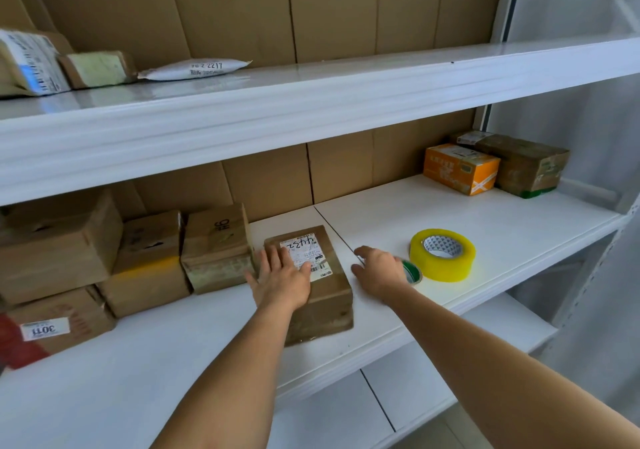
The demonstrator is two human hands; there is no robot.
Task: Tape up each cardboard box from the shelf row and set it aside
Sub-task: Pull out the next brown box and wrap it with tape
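A brown cardboard box [325, 296] with a white shipping label stands on the middle shelf [502, 220]. My left hand [280, 279] lies flat on its top, fingers spread over the label. My right hand [377, 268] hovers just right of the box with fingers relaxed, beside a small green-edged tape roll [412, 272] that it partly hides. A large yellow tape roll [442, 254] lies flat right behind the small one. Whether my right hand touches the small roll is unclear.
Several cardboard boxes [214, 248] crowd the shelf's left side. An orange box [460, 168] and a brown taped box [526, 166] sit at the far right. The upper shelf [311, 102] holds parcels and a white mailer [197, 69]. Cardboard sheets line the back.
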